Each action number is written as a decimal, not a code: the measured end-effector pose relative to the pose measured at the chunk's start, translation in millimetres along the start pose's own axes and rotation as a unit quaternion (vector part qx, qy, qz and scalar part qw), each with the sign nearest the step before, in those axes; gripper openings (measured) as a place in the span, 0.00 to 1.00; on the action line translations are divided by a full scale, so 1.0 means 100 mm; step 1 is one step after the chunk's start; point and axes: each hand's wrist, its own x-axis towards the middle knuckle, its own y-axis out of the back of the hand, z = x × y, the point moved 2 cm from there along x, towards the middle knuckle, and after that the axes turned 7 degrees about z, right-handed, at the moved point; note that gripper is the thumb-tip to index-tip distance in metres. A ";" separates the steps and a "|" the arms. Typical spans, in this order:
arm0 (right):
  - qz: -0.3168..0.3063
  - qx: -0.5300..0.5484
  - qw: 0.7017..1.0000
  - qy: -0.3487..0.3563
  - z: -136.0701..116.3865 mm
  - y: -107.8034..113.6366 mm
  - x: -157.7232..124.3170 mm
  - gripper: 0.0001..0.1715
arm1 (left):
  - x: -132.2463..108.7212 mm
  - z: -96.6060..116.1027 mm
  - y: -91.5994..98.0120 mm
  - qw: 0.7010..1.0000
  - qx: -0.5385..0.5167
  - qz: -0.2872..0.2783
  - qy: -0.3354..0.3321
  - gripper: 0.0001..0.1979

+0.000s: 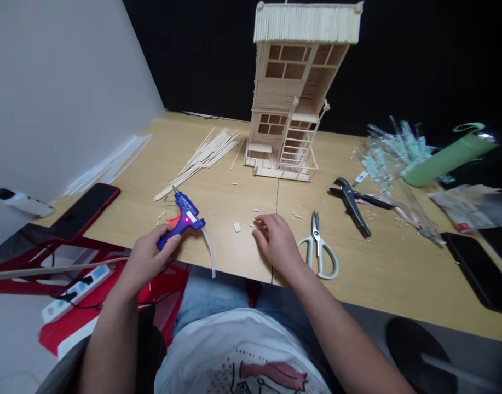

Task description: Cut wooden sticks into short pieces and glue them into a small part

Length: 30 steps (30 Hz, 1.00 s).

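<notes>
My left hand [150, 257] grips a blue hot glue gun [185, 219] with a lit red light, just off the table's front edge. A translucent glue stick [209, 251] curves down from the back of the gun. My right hand [277, 242] rests on the wooden table [230, 202] with curled fingers, holding nothing I can see. Small wooden stick pieces [237, 226] lie just left of it, and steel scissors with white handles [318, 251] lie to its right. Farther back stands a tall wooden stick model house [294, 93] with a ladder-like front.
A pile of long wooden sticks [201, 158] lies left of the house. Black pliers [351, 205], plastic-wrapped sticks [392, 153], a green bottle [450, 158] and a black phone [476, 268] occupy the right. A red-cased phone [84, 210] lies left, above a power strip [76, 293].
</notes>
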 end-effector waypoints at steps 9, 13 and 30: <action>-0.053 -0.096 0.994 -0.012 -0.01 0.14 0.35 0.17 | 0.40 -0.29 -0.06 0.993 0.096 -0.016 -0.073 0.24; -0.079 -0.149 0.986 -0.010 -0.02 0.08 0.58 0.15 | 0.36 -0.34 -0.14 0.983 0.138 0.031 -0.117 0.24; -0.240 -0.055 0.948 0.201 0.08 -0.10 0.84 0.06 | -0.50 0.95 -0.64 0.956 0.019 0.162 -0.245 0.05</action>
